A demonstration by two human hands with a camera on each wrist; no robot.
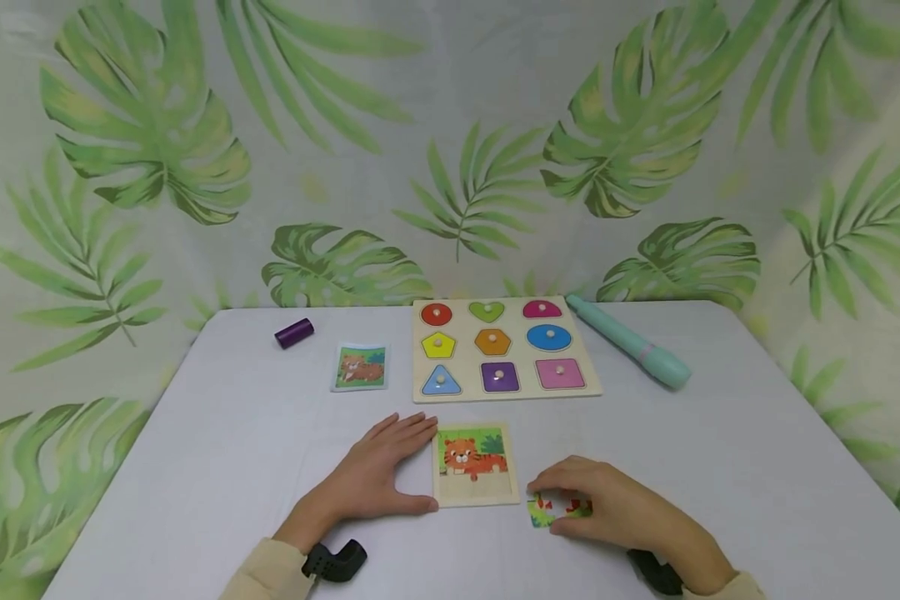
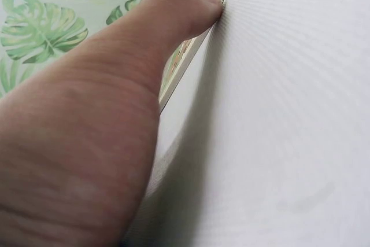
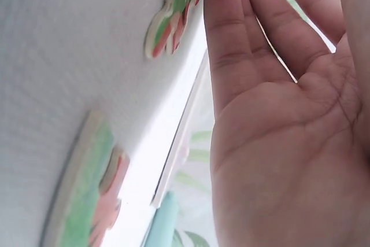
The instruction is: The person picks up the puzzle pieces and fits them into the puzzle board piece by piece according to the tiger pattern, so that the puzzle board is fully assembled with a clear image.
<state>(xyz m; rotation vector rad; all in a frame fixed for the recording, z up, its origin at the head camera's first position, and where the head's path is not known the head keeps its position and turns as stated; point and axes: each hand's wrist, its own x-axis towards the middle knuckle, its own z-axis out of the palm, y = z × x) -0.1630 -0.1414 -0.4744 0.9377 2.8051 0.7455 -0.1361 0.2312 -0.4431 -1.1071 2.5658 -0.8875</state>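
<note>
A square wooden puzzle board (image 1: 476,500) lies in the middle of the table, with tiger picture pieces (image 1: 471,452) in its upper part and bare wood along its lower part. My left hand (image 1: 381,468) rests on the table at the board's left side, fingers extended, fingertips and thumb touching its edge. To the right of the board, my right hand (image 1: 607,507) reaches over loose puzzle pieces (image 1: 540,512), its index finger and thumb around one; whether they pinch it is unclear. In the right wrist view, one puzzle piece (image 3: 180,1) is by the fingertips and another puzzle piece (image 3: 81,201) lies lower left.
Behind the board lie a knobbed shape board (image 1: 465,333), a small tiger picture card (image 1: 361,367) and a purple cylinder (image 1: 295,333). A mint-green tapered stick (image 1: 630,342) lies at the back right. A leaf-patterned cloth (image 1: 465,192) hangs behind the table.
</note>
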